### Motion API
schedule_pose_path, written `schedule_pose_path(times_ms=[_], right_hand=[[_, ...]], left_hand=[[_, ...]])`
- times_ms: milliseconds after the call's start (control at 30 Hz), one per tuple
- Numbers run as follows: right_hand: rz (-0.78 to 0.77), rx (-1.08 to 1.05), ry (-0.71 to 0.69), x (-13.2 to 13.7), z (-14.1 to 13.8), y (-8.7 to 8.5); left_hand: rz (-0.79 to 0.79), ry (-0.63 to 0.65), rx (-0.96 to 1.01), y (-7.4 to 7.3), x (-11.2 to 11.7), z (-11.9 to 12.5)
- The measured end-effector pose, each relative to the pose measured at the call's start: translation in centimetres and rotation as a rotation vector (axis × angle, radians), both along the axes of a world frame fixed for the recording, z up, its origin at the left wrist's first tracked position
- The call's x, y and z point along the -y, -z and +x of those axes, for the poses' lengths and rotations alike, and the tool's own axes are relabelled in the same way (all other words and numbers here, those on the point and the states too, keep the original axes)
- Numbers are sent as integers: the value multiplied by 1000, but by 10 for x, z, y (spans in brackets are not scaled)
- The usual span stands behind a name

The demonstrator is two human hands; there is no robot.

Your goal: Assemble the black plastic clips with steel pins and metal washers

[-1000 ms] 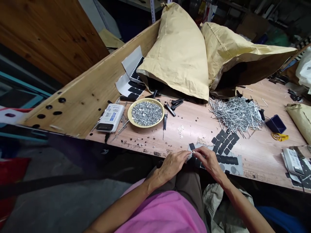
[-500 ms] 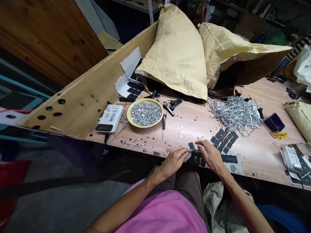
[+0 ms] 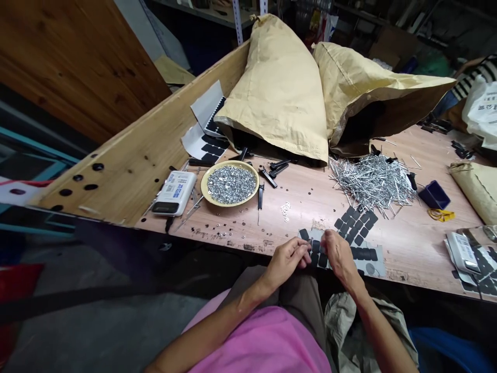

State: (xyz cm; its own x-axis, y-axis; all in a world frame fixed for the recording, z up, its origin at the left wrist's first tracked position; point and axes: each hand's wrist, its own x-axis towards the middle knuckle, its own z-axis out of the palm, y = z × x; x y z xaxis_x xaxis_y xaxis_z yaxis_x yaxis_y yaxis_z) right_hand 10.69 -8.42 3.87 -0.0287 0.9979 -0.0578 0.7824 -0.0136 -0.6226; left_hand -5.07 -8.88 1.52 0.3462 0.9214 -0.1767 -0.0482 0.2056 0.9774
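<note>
Leave the white power bank (image 3: 174,192) at the left of the desk (image 3: 303,207), clear of the fingers, and keep the yellow bowl (image 3: 230,203) upright, since its small metal pieces (image 3: 232,184) would likely scatter if the rim were knocked. The black-handled tool (image 3: 260,198) lies just right of the bowl; give its thin tip clearance. The left hand (image 3: 288,257) is half curled, thumb drawn toward the index finger; whether it pinches anything cannot be told. The grey sheet (image 3: 381,265) of black pads lies flat at the front edge, partly under both hands; for good control, work low above it. The right hand (image 3: 338,253) is bent inward, its fingertips (hidden and slightly blurred) near the left ones but apart; its grip cannot be told. Light fingertip pressure is advisable. Avoid dragging the right wrist over the nearby loose pads (image 3: 357,225), and keep the metal pins (image 3: 375,181) heaped, left of the blue box (image 3: 435,195).
</note>
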Motion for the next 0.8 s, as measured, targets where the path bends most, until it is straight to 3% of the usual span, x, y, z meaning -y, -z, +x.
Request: schedule_pose_path(times_ms=[133,233,333,500,800], right_hand=[[-85,-330,116,35,-12,8],[-220,-680,186,62,-28,21],[-370,-858,312,79,-37,30],[-486,-833,378,89,-35,35],[-336,-422,431,105,-40,49]], left_hand=[[-240,-138,311,-4,3,11],[-347,-101,320,1,11,17],[-268,-109,229,13,20,19],[-2,-123,50,30,29,22],[63,-57,-29,42,42,27]])
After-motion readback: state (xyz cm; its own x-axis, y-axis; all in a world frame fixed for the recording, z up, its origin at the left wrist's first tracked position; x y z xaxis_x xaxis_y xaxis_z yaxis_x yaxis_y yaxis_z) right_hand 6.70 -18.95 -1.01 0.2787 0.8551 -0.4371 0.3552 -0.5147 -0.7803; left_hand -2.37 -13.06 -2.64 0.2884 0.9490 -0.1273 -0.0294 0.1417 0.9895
